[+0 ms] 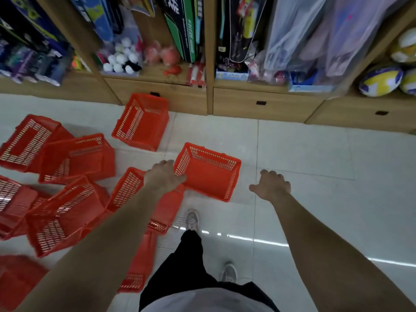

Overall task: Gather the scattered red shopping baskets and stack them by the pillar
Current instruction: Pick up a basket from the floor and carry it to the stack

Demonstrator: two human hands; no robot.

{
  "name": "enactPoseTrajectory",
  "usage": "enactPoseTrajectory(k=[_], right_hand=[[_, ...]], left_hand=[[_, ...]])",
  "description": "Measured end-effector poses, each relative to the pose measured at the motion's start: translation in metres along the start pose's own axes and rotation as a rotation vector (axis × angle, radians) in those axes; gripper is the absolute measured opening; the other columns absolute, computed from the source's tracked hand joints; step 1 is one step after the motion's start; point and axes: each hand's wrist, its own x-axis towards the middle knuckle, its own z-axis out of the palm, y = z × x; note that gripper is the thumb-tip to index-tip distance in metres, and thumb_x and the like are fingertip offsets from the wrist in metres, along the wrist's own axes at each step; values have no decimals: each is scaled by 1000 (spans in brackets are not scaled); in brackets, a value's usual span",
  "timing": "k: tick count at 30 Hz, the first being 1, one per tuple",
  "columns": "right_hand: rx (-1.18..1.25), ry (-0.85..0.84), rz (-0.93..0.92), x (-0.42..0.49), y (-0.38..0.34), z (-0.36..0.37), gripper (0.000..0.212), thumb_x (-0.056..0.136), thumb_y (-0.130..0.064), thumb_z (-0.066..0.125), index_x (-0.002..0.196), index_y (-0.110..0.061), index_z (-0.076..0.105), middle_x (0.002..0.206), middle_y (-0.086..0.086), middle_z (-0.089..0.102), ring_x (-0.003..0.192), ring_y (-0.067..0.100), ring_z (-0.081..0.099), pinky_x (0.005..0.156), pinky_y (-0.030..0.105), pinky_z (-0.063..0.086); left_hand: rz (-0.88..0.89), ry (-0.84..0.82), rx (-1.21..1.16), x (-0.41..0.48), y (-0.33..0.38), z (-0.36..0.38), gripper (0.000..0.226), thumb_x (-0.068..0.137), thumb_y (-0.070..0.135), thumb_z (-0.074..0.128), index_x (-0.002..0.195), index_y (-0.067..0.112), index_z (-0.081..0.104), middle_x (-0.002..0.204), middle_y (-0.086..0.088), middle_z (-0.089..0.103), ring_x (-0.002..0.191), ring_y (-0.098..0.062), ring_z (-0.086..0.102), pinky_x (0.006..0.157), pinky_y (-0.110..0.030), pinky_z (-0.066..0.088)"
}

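Left hand's point(165, 175) grip on basket point(209, 176), baskets point(74, 158) alongside.

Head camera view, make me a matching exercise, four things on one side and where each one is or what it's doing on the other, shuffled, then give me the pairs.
Things:
1. left hand
2. right hand
3. basket by the drawers
4. striped balls

Places or states:
A. on the shelf at far right
B. tipped over on the floor against the shelf unit
C. gripping the rim of the nearest red basket
D. open, holding nothing, above bare tiles

Pairs: 1-C, 2-D, 3-B, 4-A
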Motion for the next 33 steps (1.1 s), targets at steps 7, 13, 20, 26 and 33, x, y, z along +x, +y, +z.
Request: enactPoseTrajectory(k=[7,13,20,26,33], right_hand=[[246,-106,133,145,-35,50,74,89,-50,61,151,-18,37,146,9,48,131,30,47,100,41,45],[379,-158,193,306,-59,169,75,88,-48,65,149,-13,40,144,12,53,129,30,53,104,42,42],[441,2,210,454,-66,340,63,88,-45,63,140,-17,41,128,17,57,112,40,60,90,55,51],[614,211,291,487,-59,415,70,90,-38,61,147,-27,22,137,12,46,104,41,63,82,57,52],[727,251,241,479,-56,361,59,96,-43,55,147,-31,27,124,0,63,101,23,66,84,50,55]], left_hand=[[-16,-79,59,186,-28,42,80,81,66,58,143,17,42,139,-10,54,123,-32,53,93,-48,46],[-92,-88,17,355,-77,149,87,81,63,62,149,17,34,143,-11,51,126,-34,51,96,-53,49],[-204,-85,-72,498,-137,322,95,81,61,68,153,19,22,148,-12,47,130,-36,50,95,-58,49],[-185,40,-221,545,-164,411,55,95,34,53,143,13,37,126,-20,63,106,-43,63,78,-42,49],[-126,224,-321,523,-150,366,35,99,17,49,132,9,50,112,-22,67,98,-46,64,82,-50,51]])
